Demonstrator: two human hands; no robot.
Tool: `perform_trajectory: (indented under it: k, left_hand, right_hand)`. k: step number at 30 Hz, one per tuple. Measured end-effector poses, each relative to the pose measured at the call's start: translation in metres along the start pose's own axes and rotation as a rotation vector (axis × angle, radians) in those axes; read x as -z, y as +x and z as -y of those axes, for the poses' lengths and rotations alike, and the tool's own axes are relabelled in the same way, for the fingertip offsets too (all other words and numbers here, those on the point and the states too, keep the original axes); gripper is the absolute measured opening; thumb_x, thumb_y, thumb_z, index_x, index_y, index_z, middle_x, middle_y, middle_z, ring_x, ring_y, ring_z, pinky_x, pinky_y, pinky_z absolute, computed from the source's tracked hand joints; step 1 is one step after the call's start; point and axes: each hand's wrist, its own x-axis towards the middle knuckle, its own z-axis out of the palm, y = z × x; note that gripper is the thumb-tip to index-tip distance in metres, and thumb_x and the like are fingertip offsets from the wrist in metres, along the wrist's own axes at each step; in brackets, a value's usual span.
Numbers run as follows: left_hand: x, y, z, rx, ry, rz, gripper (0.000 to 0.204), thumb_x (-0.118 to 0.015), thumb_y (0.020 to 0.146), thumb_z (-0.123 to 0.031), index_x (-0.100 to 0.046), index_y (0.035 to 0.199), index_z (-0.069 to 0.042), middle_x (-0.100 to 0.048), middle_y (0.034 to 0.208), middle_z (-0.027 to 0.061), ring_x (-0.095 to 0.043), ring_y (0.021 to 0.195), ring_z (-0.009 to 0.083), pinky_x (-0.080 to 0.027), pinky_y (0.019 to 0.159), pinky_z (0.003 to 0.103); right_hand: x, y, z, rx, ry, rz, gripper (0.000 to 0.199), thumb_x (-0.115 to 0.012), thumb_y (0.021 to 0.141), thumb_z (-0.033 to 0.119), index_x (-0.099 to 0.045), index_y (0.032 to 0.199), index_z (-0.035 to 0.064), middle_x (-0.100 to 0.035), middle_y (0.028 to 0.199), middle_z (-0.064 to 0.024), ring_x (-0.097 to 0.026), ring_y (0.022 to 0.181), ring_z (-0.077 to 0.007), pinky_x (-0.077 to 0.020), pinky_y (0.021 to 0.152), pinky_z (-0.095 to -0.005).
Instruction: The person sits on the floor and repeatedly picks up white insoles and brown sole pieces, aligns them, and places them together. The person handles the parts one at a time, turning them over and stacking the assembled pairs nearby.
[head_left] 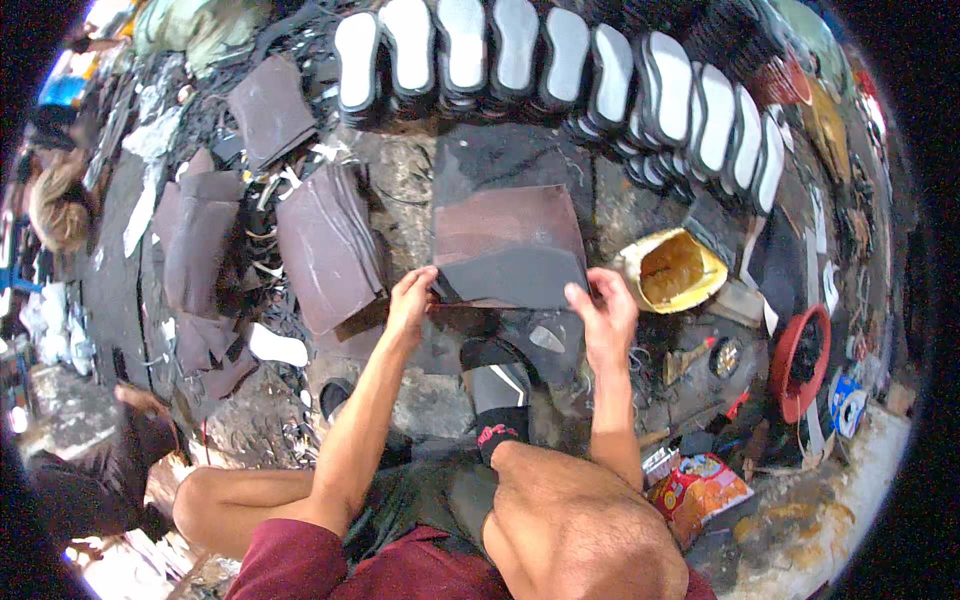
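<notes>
A dark grey rubber sheet (pixel 515 277) lies in front of me on top of a brown sheet (pixel 505 222). My left hand (pixel 411 297) pinches its near left corner. My right hand (pixel 603 310) grips its near right corner. Both sheets rest flat on the stained ground between my hands and a row of white shoe soles (pixel 560 60) at the far side. My bare knee (pixel 575 500) rises below the right hand.
A stack of brown sheets (pixel 328 250) lies to the left, more dark pieces (pixel 200 240) beyond it. An open yellow can (pixel 672 268) stands at the right, a red round bowl (pixel 800 360) and a colourful packet (pixel 700 490) farther right. Scraps litter the ground.
</notes>
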Motion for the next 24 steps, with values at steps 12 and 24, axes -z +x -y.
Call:
perform_trajectory:
  k: [12,24]
  left_hand:
    - [-0.056,-0.080,-0.110,-0.352,-1.052,0.762,0.040,-0.054,0.098,-0.046,-0.064,0.118,-0.012,-0.063,0.114,0.0131,-0.058,0.115,0.0312,-0.052,0.089,0.045]
    - [-0.048,-0.135,-0.130,-0.332,-1.038,0.887,0.058,-0.036,0.102,-0.058,-0.061,0.130,-0.014,-0.056,0.136,0.0182,-0.053,0.126,0.0418,-0.049,0.100,0.057]
  right_hand:
    - [-0.063,-0.001,0.153,0.723,-0.491,0.276,0.055,-0.083,0.076,0.025,-0.064,0.122,0.0031,-0.065,0.119,-0.0146,-0.064,0.099,-0.0325,-0.0511,0.090,-0.0409]
    - [-0.066,-0.031,0.149,0.906,0.035,0.536,0.023,-0.072,0.076,-0.005,-0.066,0.094,0.0071,-0.074,0.096,-0.0106,-0.071,0.081,-0.0270,-0.0566,0.071,-0.0348]
